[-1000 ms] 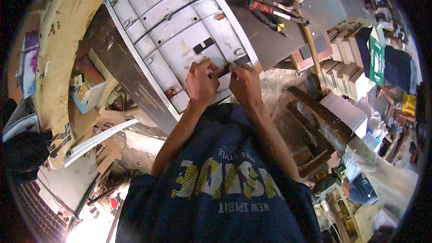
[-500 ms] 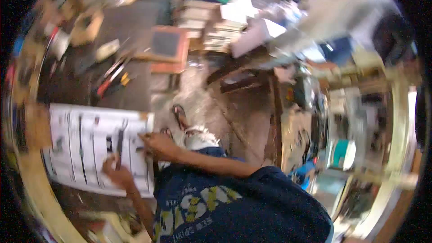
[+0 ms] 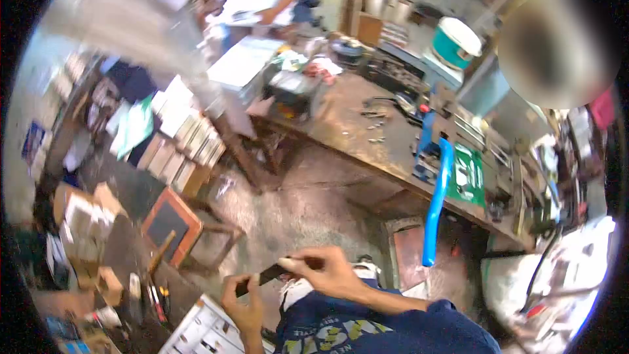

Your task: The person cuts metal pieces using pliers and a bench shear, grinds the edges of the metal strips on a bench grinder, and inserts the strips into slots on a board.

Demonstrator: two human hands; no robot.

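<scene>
A short dark flat strip (image 3: 270, 275) spans the space between my two hands, in front of my body. My left hand (image 3: 242, 300) is closed round its lower left end. The upper right end is pinched in the fingers of my right hand (image 3: 324, 271). What the strip is made of cannot be made out. Below and left of my left hand lies a white panel (image 3: 202, 329) with dark slots and fittings, partly cut off by the frame's lower edge.
A long workbench (image 3: 341, 108) holds small metal parts and a vise with a blue handle tube (image 3: 438, 206) jutting over its edge. A teal and white bucket (image 3: 457, 42) stands behind. Left are a red-framed stool (image 3: 190, 226) and stacked boxes (image 3: 173, 157). Another person's arm (image 3: 285, 3) shows at the back.
My view has swung right towards the workbench. Both hands have moved from over the white panel to in front of my body, and my right hand now grips the dark strip too.
</scene>
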